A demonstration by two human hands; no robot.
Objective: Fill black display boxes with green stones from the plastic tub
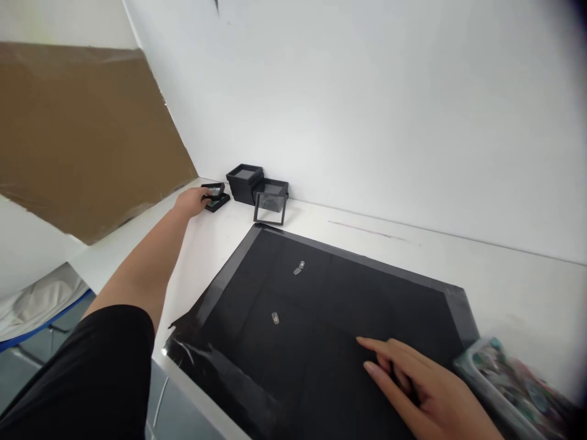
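My left hand [192, 201] reaches to the far left of the table. Its fingers close on a small black display frame [213, 190] with a clear window. That frame sits tilted over a second black frame [217, 203] lying on the table; whether they touch is unclear. My right hand [419, 382] hovers over or rests on a black mat [330, 305], its index finger and thumb stretched out and nothing between them. On the mat lie small clear pieces: two close together [299, 268] and one nearer me [275, 318].
A stack of black frames [245, 186] stands against the white wall, with another stack [276, 186] beside it. One open frame [269, 209] leans on the latter. At the right, a clear plastic box [509, 379] holds many small colourful items. A chair [41, 299] stands lower left.
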